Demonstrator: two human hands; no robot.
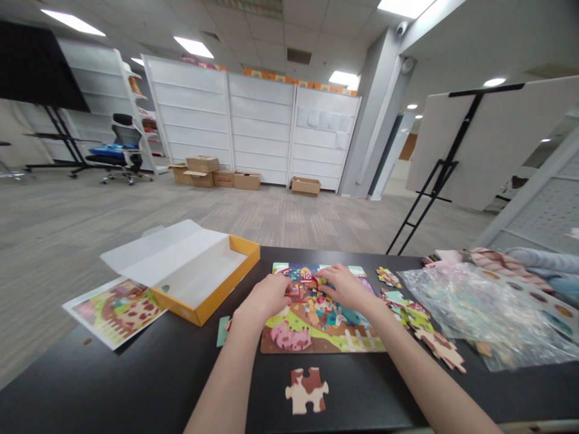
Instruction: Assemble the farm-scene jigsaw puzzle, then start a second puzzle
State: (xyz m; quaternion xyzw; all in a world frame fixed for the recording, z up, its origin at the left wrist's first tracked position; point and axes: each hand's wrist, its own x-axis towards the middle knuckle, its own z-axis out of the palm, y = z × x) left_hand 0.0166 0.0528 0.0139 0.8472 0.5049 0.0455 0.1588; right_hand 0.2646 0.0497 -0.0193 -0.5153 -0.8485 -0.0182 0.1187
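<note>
A farm-scene jigsaw puzzle (325, 337) lies flat on the dark table, with a pink pig and a white fence along its near side. My left hand (270, 294) is over its left part, fingers curled and closed at a puzzle piece near the red barn (307, 276). From the right, my right hand (342, 289) reaches in with fingertips pinched on a puzzle piece beside the barn. The fingers partly hide both pieces. In front of the puzzle sits a loose brown-and-cream puzzle piece (307, 390). A green piece (223, 331) shows partly behind my left wrist.
An open yellow box (199, 314) and a reference picture (118, 308) are at the left. Several loose pieces (409, 310) lie at the right, beside a clear plastic bag (488, 313) and folded cloths (511, 268). The table's far edge runs behind the puzzle.
</note>
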